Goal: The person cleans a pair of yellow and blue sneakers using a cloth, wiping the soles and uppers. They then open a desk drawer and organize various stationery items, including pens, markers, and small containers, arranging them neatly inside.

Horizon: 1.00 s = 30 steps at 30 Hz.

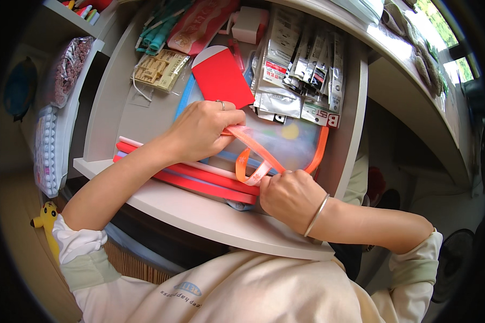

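Over an open drawer, my left hand [210, 129] grips one end of the orange zipper edge of a clear plastic pouch [303, 141]. My right hand [293, 198] is closed on the other end of that edge, near the drawer's front. An orange ribbon loop [242, 163] hangs from the pouch between both hands. Just beyond my left hand lies a red paper envelope [222, 76] with a white rounded flap. Under the hands, several red, pink and lilac strips [206, 181] lie along the drawer front, partly hidden by my left forearm.
The drawer [226, 226] also holds packaged refills or pens [283, 72], a packet of beige blocks [161, 68], a pink pouch [198, 24], teal items [157, 34] and a white and pink device [248, 26]. A bag of beads [72, 68] stands at left; a desktop edge [412, 80] curves at right.
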Motion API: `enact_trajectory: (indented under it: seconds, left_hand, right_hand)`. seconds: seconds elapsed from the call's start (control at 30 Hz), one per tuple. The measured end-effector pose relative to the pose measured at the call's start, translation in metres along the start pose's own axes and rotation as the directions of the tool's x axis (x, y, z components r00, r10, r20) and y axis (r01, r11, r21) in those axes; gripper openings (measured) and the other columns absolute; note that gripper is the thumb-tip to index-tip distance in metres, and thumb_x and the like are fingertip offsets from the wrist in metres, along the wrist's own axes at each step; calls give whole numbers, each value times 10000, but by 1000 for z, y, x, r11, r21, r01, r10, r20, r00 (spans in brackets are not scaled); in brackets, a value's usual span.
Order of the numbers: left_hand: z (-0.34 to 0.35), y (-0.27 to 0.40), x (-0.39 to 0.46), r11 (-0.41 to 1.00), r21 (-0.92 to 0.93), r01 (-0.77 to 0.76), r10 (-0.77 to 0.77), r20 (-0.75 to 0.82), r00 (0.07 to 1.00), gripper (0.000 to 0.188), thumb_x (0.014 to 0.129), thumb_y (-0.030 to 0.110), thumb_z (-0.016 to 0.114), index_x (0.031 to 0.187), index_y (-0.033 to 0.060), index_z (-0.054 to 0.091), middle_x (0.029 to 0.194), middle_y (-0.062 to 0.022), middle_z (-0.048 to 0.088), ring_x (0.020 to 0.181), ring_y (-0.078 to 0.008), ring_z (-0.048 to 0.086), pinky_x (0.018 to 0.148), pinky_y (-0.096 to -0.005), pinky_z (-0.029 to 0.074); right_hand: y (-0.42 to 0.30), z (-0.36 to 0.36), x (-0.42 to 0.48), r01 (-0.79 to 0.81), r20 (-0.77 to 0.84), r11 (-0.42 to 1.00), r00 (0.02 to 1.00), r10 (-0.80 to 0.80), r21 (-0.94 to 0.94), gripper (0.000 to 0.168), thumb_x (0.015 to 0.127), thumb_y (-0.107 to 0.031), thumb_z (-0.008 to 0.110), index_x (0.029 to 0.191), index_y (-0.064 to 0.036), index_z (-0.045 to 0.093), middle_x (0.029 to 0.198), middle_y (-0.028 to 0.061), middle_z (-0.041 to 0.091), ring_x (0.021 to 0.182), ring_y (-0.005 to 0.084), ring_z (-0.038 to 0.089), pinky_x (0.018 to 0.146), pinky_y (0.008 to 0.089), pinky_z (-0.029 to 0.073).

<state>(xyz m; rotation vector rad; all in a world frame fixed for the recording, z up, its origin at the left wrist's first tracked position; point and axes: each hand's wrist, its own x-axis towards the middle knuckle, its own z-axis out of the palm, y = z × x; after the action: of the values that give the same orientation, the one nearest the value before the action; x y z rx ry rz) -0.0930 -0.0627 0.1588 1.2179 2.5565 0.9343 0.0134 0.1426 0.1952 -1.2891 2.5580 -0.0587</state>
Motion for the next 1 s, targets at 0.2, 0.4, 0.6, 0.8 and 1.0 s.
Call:
enact_trajectory:
  seconds: [0.2,0.4,0.6,0.8,1.0]
  left_hand:
    - [-6,-10,4,899,-303,315,-310,66,948,92,801,26,586,867,-13,637,728,-67,622,682,-114,566,623,-262,447]
    - [-4,-11,6,887,-298,354,-356,50,933,184,858,201,664,864,17,666,641,-89,582,584,-122,497,562,-284,411]
    - [-2,-3,6,926,-248,283,-297,-19,955,231,867,226,662,794,11,618,644,-125,561,566,-214,484,555,-320,397]
    - [-1,-2,5,991,-31,131,-130,14,991,225,851,201,656,758,19,562,670,-134,551,621,-308,545,564,-369,418]
    - [5,-2,-7,984,170,-52,27,147,989,179,684,75,666,803,50,535,755,-105,538,698,-310,578,582,-400,458]
  right_hand:
    - [10,10,11,-32,84,985,996,18,169,138,652,-88,642,729,11,585,569,109,586,558,290,627,502,387,487]
    - [38,-33,-21,-260,82,895,965,247,363,135,641,-132,682,704,-41,606,584,94,602,569,288,621,567,363,509]
    - [75,-70,-42,-238,52,807,967,250,540,94,636,-86,674,666,-25,609,608,106,616,600,296,620,586,359,499]
    - [94,-97,-58,-231,-85,868,951,296,439,98,636,4,672,713,-18,615,602,56,614,517,155,608,507,233,475]
    - [97,-90,-35,-162,-318,890,895,314,426,62,722,-20,663,754,-10,611,612,84,598,537,185,603,525,266,467]
